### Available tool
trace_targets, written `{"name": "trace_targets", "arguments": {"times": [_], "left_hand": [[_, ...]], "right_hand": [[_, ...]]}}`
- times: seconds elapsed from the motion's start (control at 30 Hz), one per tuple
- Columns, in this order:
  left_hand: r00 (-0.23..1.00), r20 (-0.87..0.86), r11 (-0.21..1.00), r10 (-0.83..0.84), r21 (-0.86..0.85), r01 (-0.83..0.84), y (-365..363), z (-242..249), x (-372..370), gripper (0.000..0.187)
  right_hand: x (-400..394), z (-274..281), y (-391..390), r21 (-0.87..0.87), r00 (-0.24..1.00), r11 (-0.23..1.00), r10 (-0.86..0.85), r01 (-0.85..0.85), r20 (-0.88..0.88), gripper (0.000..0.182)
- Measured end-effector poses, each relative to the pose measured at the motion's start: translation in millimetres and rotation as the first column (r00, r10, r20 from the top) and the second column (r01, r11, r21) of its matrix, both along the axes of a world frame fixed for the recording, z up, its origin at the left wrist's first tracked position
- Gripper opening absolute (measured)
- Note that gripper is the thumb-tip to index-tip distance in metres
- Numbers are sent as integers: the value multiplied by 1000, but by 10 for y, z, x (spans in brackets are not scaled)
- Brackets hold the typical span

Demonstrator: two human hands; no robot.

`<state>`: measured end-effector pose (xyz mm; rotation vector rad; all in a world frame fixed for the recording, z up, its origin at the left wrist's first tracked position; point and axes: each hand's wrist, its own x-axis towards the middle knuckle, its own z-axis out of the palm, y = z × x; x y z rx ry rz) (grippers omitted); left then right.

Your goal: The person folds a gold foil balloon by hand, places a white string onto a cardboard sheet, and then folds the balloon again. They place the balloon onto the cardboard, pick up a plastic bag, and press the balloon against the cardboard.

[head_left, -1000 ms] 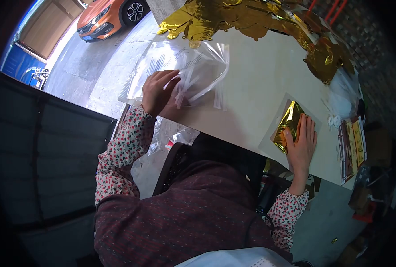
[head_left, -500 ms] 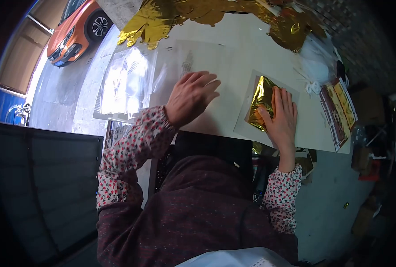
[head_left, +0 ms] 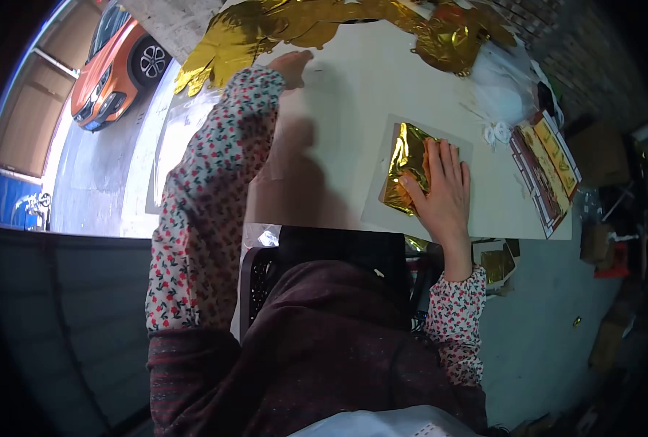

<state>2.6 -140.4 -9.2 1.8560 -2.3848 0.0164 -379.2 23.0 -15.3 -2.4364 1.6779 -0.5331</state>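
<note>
My left hand (head_left: 292, 67) is stretched to the far left part of the table, beside the pile of gold foil pieces (head_left: 229, 47); its fingers are partly turned away and too small to read. Flat on a folded gold foil piece (head_left: 407, 164) lies my right hand (head_left: 444, 189), fingers spread a little. Under that foil is a clear plastic bag (head_left: 375, 198), its edges showing on the white table (head_left: 338, 146). Clear plastic sheets (head_left: 182, 138) lie at the left, partly covered by my left sleeve.
A printed card (head_left: 546, 175) lies at the table's right edge, near white string (head_left: 496, 134) and a clear plastic bundle (head_left: 502, 91). Boxes (head_left: 597, 244) stand on the floor at the right. An orange car (head_left: 109, 80) is beyond the table at the left.
My left hand has moved forward and to the left, from the middle of the table to the foil pile. My right hand stays on the folded foil; the whole view has shifted slightly.
</note>
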Motion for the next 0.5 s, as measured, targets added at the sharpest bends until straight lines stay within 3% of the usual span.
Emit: {"name": "trace_targets", "arguments": {"times": [0.07, 0.17, 0.2, 0.3, 0.4, 0.5], "left_hand": [[999, -29, 969, 39, 246, -31, 41, 291, -42, 48], [998, 44, 971, -34, 237, 23, 151, 553, -141, 30], [995, -55, 984, -78, 158, 86, 132, 549, -109, 19], [877, -478, 950, 53, 295, 104, 217, 868, -235, 20], [889, -453, 960, -62, 218, 178, 213, 1114, -379, 24], [885, -463, 969, -46, 195, 152, 273, 1257, -539, 25]], "right_hand": [[-10, 4, 13, 1, 1000, 1000, -7, 7, 16, 80], [-10, -21, -3, -12, 1000, 1000, 7, -7, 18, 80], [-10, -27, -2, -15, 1000, 1000, 5, -5, 15, 80], [7, 28, 18, 17, 1000, 1000, -14, 14, 0, 77], [-3, 3, 15, 10, 1000, 1000, -15, 15, -1, 77], [5, 27, 20, 11, 1000, 1000, -6, 6, 20, 80]]}}
